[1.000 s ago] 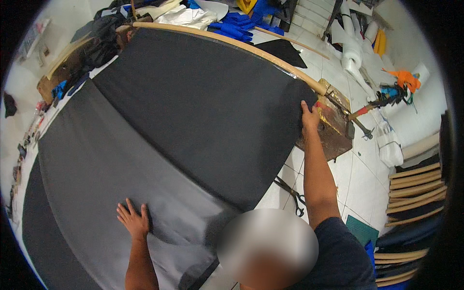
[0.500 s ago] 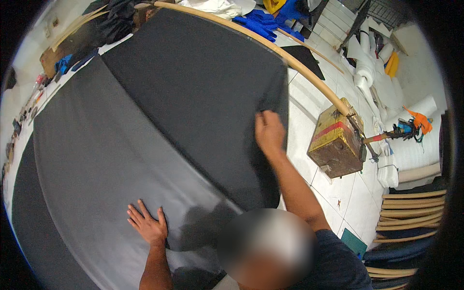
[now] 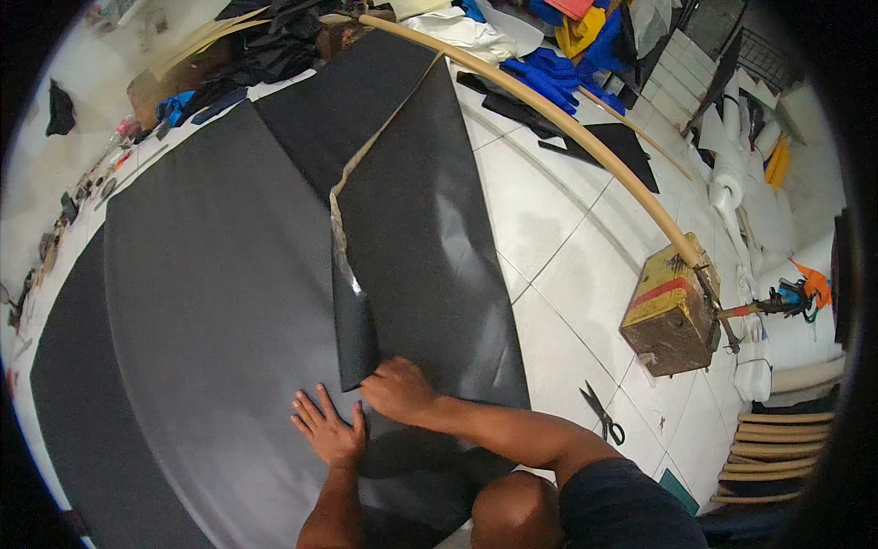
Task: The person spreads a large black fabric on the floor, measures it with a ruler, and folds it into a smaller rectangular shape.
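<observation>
A large black sheet (image 3: 210,302), matte with a soft sheen, is spread over a white tiled floor. My left hand (image 3: 331,428) lies flat on it, fingers spread. Just to the right, my right hand (image 3: 398,389) is closed on the edge of a black flap (image 3: 430,256), which is folded leftward over the rest. A tan, partly shiny strip runs along the flap's raised edge, from the far end toward my right hand. The fingertips of that hand are partly hidden.
Black-handled scissors (image 3: 604,414) lie on the tiles (image 3: 558,274) to the right. A long tan pole (image 3: 567,119) arches over the far right side to a yellow-brown box (image 3: 672,311). Blue cloth (image 3: 544,78) is piled beyond it, and several tan rods (image 3: 782,448) are stacked at lower right.
My right hand has pulled the sheet's right edge leftward and nearer, folding it over. Tiles and scissors now show at the right. My left hand stays flat; the whole view has shifted somewhat.
</observation>
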Demonstrator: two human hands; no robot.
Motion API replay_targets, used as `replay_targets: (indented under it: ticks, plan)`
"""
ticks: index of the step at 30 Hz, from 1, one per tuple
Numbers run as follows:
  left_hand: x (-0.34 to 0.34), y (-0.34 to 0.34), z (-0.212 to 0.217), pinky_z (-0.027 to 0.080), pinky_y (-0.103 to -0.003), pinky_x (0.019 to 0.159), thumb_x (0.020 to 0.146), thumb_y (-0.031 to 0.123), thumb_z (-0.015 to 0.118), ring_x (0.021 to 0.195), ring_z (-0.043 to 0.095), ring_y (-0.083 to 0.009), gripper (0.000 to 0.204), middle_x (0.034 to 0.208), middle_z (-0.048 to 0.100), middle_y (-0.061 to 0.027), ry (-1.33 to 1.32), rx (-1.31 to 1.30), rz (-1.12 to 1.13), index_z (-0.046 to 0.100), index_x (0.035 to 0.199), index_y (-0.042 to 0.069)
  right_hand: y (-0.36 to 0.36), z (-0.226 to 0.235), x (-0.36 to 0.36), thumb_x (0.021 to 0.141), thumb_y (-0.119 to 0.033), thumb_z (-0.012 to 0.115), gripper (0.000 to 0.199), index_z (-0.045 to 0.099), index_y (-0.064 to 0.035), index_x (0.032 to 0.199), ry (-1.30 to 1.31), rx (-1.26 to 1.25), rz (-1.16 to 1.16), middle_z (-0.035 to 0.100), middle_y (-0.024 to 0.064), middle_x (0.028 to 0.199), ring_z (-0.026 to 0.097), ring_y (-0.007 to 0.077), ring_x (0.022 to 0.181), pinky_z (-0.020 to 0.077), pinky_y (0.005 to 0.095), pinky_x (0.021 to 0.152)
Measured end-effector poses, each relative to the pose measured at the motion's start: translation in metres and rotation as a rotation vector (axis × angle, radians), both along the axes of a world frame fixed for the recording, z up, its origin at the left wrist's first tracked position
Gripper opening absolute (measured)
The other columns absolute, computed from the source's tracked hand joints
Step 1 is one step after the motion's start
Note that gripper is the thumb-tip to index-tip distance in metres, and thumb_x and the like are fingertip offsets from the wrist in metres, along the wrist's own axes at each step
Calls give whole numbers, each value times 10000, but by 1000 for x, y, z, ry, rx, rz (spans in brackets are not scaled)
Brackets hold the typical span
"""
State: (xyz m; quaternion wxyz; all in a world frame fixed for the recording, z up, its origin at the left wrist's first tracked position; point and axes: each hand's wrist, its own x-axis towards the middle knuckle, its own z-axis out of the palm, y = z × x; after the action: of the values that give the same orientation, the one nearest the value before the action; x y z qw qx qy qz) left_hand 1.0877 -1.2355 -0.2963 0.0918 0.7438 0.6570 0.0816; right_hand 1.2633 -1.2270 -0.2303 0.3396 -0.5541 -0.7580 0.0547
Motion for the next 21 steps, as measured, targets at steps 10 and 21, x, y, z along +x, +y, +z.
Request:
replay_targets:
  ticks: [10,21]
  plan:
    - [-14,6,-10,73,-544,1153,874,498,515,1432,136,-398,731,1529,181,-253,-166,-246,-22,338,1447,80,-6,10,-57,795,-144,612,153,616,5,829,88,-29,178,620,205,941,593,349,876,421,465,786]
    - [-28,1,-40,79,-529,1159,907,448,455,1437,140,-358,681,1532,223,-197,304,-72,-67,330,1434,35,-45,11,-93,867,-112,590,241,578,-6,1084,365,-201,442,621,161,1113,584,286,1096,389,451,989]
